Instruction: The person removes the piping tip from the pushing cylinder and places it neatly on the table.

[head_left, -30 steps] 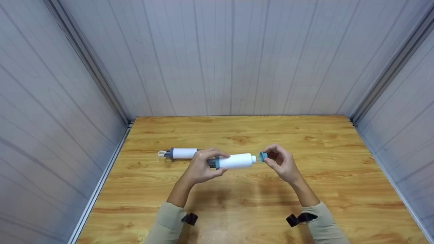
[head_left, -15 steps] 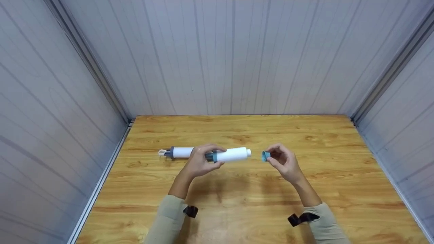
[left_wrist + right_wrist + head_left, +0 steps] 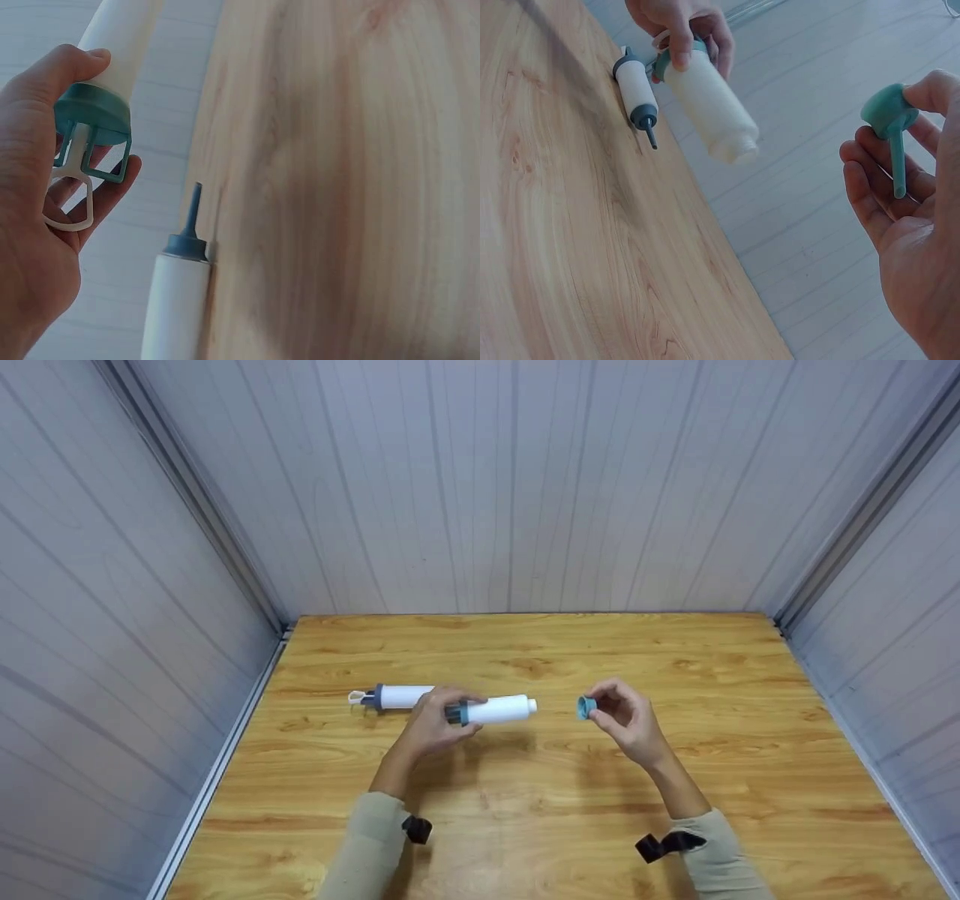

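My left hand (image 3: 435, 724) grips a large white syringe (image 3: 499, 709) by its teal collar end, above the table. In the left wrist view the thumb lies on the barrel, beside the teal collar (image 3: 94, 112) with its finger loops. A white plunger ring (image 3: 88, 208) sticks out below. The bare neck of the barrel points right, toward my right hand (image 3: 630, 724). That hand pinches a teal nozzle cap (image 3: 586, 707) between thumb and fingers, apart from the syringe. In the right wrist view its thin spout (image 3: 898, 165) points down, past the fingers.
A second white syringe (image 3: 403, 697) with dark blue-grey ends lies on the wooden table (image 3: 525, 825), partly behind my left hand. Its narrow nozzle (image 3: 652, 137) is fitted. Panelled walls (image 3: 480, 487) stand at the back and both sides.
My left hand has moved left with the syringe, widening the gap to the nozzle cap. My right hand stays nearly in place, with the cap turned slightly.
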The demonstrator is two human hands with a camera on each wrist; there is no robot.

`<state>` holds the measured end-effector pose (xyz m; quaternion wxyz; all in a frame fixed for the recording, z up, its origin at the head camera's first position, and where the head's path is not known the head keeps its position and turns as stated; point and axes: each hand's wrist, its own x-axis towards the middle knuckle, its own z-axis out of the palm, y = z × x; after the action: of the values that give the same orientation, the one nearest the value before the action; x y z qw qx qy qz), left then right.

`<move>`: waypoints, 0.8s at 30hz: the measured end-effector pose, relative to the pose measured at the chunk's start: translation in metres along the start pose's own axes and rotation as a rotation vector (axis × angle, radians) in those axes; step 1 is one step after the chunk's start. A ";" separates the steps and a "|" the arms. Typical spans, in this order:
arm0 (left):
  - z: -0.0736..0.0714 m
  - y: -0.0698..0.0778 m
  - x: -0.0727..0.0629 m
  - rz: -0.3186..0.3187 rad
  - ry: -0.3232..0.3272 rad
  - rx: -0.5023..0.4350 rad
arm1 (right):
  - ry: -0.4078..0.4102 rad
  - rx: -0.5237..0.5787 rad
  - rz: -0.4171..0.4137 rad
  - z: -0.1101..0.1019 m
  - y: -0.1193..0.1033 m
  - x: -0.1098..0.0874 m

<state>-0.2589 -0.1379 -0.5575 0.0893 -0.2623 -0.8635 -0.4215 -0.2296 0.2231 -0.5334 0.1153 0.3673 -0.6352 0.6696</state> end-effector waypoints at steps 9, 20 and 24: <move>0.013 -0.040 -0.005 0.036 -0.018 0.013 | 0.002 0.001 -0.007 0.000 0.000 0.000; 0.008 -0.017 -0.013 -0.187 -0.159 0.084 | 0.008 -0.011 0.024 0.000 0.001 -0.003; 0.008 -0.021 -0.015 -0.202 -0.173 0.078 | 0.011 -0.011 0.016 0.000 0.002 -0.003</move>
<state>-0.2564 -0.1477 -0.5824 -0.0183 -0.2058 -0.9058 -0.3700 -0.2284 0.2238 -0.5367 0.1156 0.3577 -0.6411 0.6690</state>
